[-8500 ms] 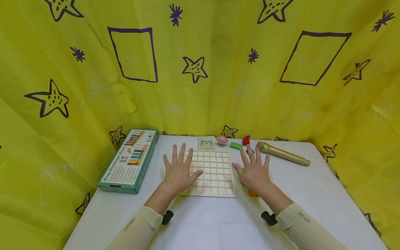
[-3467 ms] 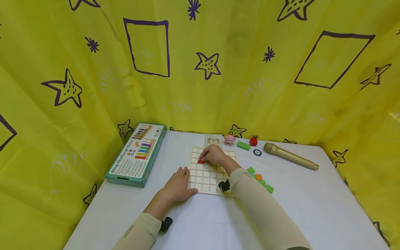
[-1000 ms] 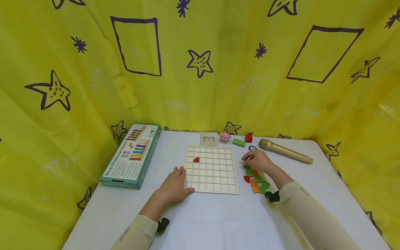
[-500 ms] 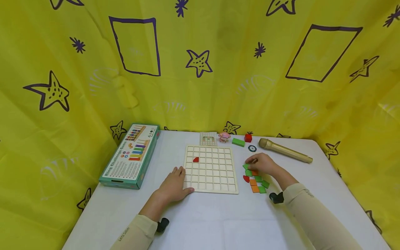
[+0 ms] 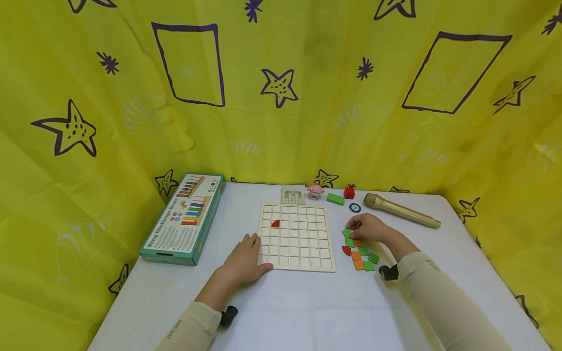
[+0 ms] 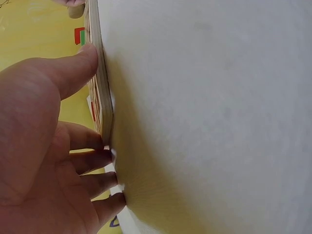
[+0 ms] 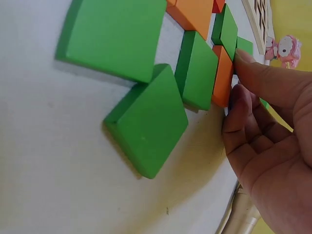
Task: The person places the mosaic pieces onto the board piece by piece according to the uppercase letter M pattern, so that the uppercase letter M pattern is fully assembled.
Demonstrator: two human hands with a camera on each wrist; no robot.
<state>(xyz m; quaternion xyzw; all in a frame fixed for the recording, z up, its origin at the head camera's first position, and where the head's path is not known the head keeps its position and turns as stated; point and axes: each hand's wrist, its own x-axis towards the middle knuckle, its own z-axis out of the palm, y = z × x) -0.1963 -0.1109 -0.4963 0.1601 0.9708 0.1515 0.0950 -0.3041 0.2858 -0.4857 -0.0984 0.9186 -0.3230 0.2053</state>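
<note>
In the head view my left hand (image 5: pixel 243 260) rests at the near left corner of a pale wooden grid board (image 5: pixel 303 243). Its thumb lies along the near edge and its fingertips touch the left side, as the left wrist view also shows. One red quarter-round tile (image 5: pixel 275 224) sits in a cell at the upper left. My right hand (image 5: pixel 369 228) is over the loose tiles right of the board, thumb and forefinger apart, fingertips right at a green tile (image 5: pixel 347 233) and an orange tile (image 7: pixel 223 78). Nothing shows held between the fingers.
Several green and orange tiles (image 5: pixel 358 265) and another red quarter-round tile (image 5: pixel 346 250) lie right of the board. Behind stand a pattern card (image 5: pixel 292 194), pink figurine (image 5: pixel 315 191), green block (image 5: pixel 335 199), red block (image 5: pixel 349 193), round disc (image 5: pixel 355 207), gold microphone (image 5: pixel 401 210). A game box (image 5: pixel 184 219) lies left.
My right hand came from setting the red tile in the grid to the loose tiles, then shifted slightly nearer and right over them. My left hand has settled at the board's corner.
</note>
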